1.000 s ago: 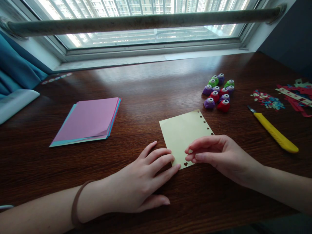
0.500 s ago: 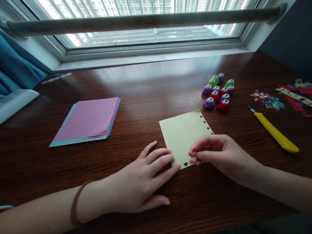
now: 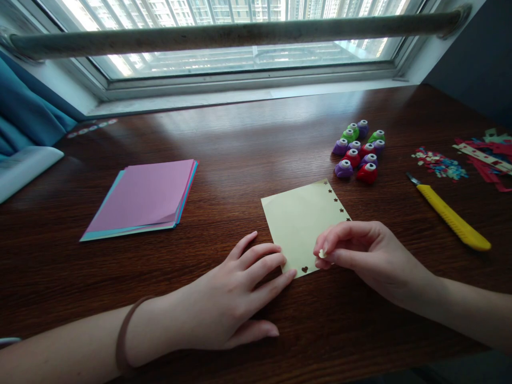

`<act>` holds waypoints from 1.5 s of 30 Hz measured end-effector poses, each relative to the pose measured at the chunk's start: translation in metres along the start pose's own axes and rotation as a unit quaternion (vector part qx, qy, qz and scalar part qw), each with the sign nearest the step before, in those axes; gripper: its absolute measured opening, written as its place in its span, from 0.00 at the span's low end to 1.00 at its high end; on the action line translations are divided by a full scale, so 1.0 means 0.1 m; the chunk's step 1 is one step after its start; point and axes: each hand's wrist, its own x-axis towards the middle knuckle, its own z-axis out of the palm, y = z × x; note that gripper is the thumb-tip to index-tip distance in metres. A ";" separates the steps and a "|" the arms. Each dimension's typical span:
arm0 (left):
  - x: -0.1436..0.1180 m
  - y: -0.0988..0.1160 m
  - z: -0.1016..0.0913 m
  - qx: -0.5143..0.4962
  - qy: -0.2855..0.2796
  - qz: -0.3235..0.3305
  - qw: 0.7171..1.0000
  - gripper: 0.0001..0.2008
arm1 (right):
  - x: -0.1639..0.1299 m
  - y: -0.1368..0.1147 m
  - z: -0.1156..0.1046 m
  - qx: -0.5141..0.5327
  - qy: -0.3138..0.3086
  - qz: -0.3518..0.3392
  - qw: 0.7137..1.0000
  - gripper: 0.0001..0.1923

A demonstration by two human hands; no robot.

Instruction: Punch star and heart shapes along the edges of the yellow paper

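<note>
Low in the frame's centre, the left hand (image 3: 236, 298) lies flat, fingers spread, pinning the near-left corner of the yellow paper (image 3: 298, 221). The right hand (image 3: 368, 256) comes in from the lower right, fingertips pinched on a tiny pale scrap (image 3: 322, 254) over the paper's near edge.

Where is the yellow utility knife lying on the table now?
The yellow utility knife lies on the table's right side, right of the paper punches, below the confetti.

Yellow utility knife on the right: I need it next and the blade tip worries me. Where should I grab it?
Grip the yellow utility knife by its handle's thick near end, coming from the right with the right hand. The metal tip points away toward the confetti pile.
</note>
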 end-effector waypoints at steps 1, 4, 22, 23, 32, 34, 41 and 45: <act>0.00 0.00 0.00 0.000 0.001 0.000 1.000 0.30 | 0.00 -0.01 0.00 -0.019 0.003 -0.010 1.000 0.05; 0.00 0.00 -0.01 0.002 0.002 -0.001 1.000 0.30 | -0.01 -0.04 0.00 -0.080 0.008 -0.024 0.996 0.05; 0.00 0.00 -0.01 -0.002 0.005 0.000 1.000 0.30 | 0.00 -0.02 0.03 -0.010 0.093 0.049 0.994 0.10; -0.01 0.00 -0.01 -0.003 0.005 0.000 1.000 0.30 | 0.01 -0.01 0.02 -0.003 0.094 0.055 0.994 0.11; 0.00 0.00 0.01 -0.010 0.008 -0.005 1.000 0.30 | 0.05 0.02 0.00 0.006 0.101 0.071 0.992 0.11; 0.00 0.00 0.01 -0.011 0.007 -0.005 1.000 0.30 | 0.05 0.02 0.00 -0.005 0.099 0.065 0.993 0.11; 0.00 0.00 -0.01 -0.013 -0.003 -0.003 1.000 0.30 | 0.05 -0.09 -0.05 -0.121 0.095 0.019 0.988 0.08; 0.00 0.01 -0.01 -0.016 -0.004 -0.008 1.000 0.30 | 0.11 -0.22 -0.18 -0.228 0.189 -0.088 0.951 0.06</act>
